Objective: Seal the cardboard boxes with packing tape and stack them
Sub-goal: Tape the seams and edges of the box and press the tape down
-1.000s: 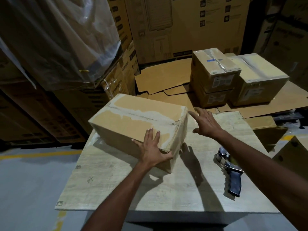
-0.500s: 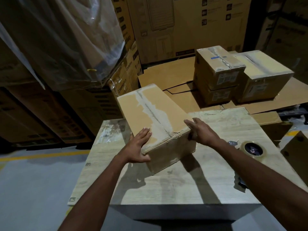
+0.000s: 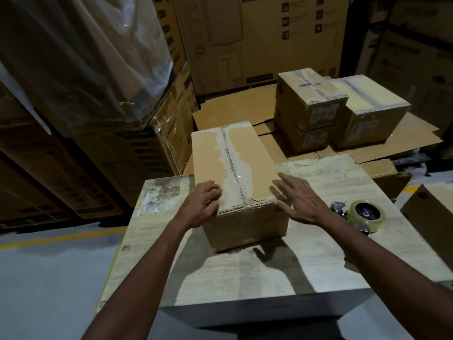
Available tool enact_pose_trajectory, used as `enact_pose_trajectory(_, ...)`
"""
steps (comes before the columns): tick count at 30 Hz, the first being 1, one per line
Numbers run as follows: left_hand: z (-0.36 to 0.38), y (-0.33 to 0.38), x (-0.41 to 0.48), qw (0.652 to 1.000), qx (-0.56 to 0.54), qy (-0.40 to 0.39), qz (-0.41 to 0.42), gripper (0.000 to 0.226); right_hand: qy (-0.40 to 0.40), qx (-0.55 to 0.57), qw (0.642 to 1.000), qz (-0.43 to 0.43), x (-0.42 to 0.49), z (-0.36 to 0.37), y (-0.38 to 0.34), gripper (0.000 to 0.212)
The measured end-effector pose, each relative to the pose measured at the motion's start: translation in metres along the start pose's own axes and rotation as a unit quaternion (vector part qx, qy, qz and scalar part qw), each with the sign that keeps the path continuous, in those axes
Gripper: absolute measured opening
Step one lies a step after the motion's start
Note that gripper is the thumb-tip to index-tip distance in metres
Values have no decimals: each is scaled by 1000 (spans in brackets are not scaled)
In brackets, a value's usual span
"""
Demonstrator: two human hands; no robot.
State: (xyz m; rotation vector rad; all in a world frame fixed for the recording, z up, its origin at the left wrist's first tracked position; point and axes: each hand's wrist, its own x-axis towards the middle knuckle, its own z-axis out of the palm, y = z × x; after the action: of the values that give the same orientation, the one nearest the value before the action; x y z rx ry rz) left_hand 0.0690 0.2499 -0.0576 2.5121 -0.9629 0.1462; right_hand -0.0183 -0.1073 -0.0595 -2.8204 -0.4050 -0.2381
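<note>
Curled fingers of the left hand (image 3: pixel 203 204) hold the near left corner of the cardboard box (image 3: pixel 235 168), bent over its top edge. The box sits at the centre of the frame on the pale table (image 3: pixel 269 273), long side running away from the camera, its flaps down and meeting at a centre seam edged with torn white residue. I see no clear fresh strip over that seam, so this box probably still needs taping. Right of it, the right hand (image 3: pixel 301 202) is released, with fingers spread straight at the box's near right corner, touching or just off it; I cannot tell which. Further right, the tape dispenser (image 3: pixel 365 215) lies on the table, untouched. In the upper right of the frame, taped boxes (image 3: pixel 311 94) already stand stacked on flattened cardboard, so part of the job looks done, with sealing and stacking of this box left
</note>
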Motion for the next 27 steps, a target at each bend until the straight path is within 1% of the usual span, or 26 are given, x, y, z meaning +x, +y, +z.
enact_pose_trajectory(2, 8, 10, 15, 997, 33, -51, 48, 60, -57, -6, 997, -50, 12, -2, -12, 83)
enact_pose_trajectory(4, 16, 18, 24, 986, 80, -117, 94, 73, -114, -31, 988, -99, 24, 3, -23, 88)
enact_pose_trajectory(5, 20, 20, 26, 980, 95, -136, 109, 77, -129, -44, 983, -122, 28, 7, -25, 89)
enact_pose_trajectory(7, 25, 18, 26, 976, 99, -146, 127, 80, -132, -66, 977, -156, 32, 15, -27, 91)
enact_pose_trajectory(9, 26, 14, 24, 977, 87, -135, 143, 78, -123, -77, 974, -172, 33, 19, -26, 90)
enact_pose_trajectory(12, 28, 13, 19, 978, 60, -98, 173, 68, -117, -85, 970, -194, 31, 21, -23, 87)
enact_pose_trajectory(16, 36, 12, 11, 967, 81, -27, 239, 53, -98, -62, 966, -230, 31, 24, -15, 81)
enact_pose_trajectory(19, 39, 10, 5, 957, 111, -18, 269, 47, -88, -47, 962, -254, 31, 26, -10, 77)
enact_pose_trajectory(22, 40, 11, 0, 947, 118, -4, 297, 45, -60, -37, 956, -284, 32, 34, -4, 74)
enact_pose_trajectory(24, 39, 11, -1, 943, 117, -2, 312, 45, -60, -46, 953, -295, 34, 36, 0, 73)
enact_pose_trajectory(27, 38, 12, -1, 948, 105, 0, 302, 43, -57, -48, 954, -291, 31, 35, -2, 66)
